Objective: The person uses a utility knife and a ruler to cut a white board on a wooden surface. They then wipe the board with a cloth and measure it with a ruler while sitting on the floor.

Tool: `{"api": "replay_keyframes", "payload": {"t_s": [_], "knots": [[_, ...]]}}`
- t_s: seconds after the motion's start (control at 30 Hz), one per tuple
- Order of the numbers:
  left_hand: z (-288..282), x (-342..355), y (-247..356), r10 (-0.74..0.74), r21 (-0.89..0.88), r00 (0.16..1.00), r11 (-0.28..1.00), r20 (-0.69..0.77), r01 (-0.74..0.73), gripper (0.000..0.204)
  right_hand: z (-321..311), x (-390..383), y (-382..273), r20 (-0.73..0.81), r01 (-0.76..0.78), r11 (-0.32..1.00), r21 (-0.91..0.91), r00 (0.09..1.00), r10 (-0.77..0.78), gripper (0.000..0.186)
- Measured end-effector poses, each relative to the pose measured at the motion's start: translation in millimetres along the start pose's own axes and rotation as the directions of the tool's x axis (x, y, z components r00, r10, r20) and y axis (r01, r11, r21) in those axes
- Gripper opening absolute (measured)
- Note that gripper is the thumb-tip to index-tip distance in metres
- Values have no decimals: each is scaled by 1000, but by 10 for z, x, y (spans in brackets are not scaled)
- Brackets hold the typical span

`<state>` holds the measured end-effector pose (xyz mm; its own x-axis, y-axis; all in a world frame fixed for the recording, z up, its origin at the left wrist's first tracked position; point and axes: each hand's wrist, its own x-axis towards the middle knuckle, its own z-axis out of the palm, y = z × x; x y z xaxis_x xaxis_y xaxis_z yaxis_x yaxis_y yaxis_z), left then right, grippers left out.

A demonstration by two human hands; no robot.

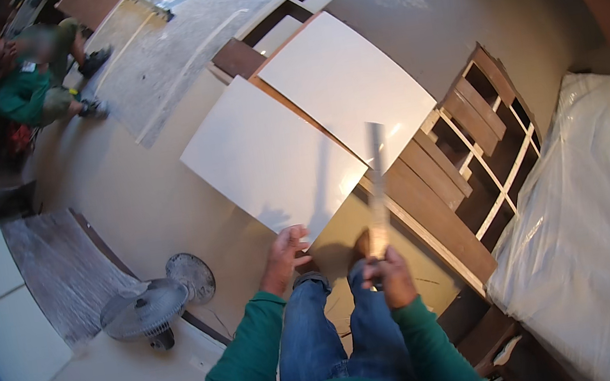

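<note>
My right hand [391,278] is closed round the lower end of a long, narrow, flat metal strip [380,195]. The strip points up and away from me and is partly blurred, so its exact kind is unclear. My left hand [284,261] is at the near corner of a white panel [273,160], fingers apart; whether they touch it is unclear. A second white panel [344,82] lies beside the first, with a narrow brown gap between them. Shadows of a hand and the strip fall on the nearer panel.
A standing fan [143,313] is at left, near plastic-covered panels [68,265]. Brown cabinet frames [487,140] and a plastic-wrapped stack [590,227] lie at right. A person in green [36,81] sits at far left, near a ladder foot [155,4].
</note>
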<state>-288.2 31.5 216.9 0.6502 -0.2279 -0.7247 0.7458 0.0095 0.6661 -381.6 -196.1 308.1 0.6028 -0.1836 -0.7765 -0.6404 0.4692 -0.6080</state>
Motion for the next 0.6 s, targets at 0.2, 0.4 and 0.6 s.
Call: {"api": "replay_keyframes", "payload": {"t_s": [0.2, 0.4, 0.6], "knots": [[523, 155, 489, 58, -92, 995, 994, 76, -51, 46, 283, 715, 273, 463, 369, 782, -503, 879, -117, 24], [339, 701, 363, 24, -104, 853, 990, -521, -92, 36, -1210, 2848, 13, -380, 121, 879, -460, 869, -318, 45], [-33, 945, -51, -181, -293, 612, 952, -770, -87, 34, -1538, 3683, -511, -454, -201, 975, 97, 863, 223, 85]]}}
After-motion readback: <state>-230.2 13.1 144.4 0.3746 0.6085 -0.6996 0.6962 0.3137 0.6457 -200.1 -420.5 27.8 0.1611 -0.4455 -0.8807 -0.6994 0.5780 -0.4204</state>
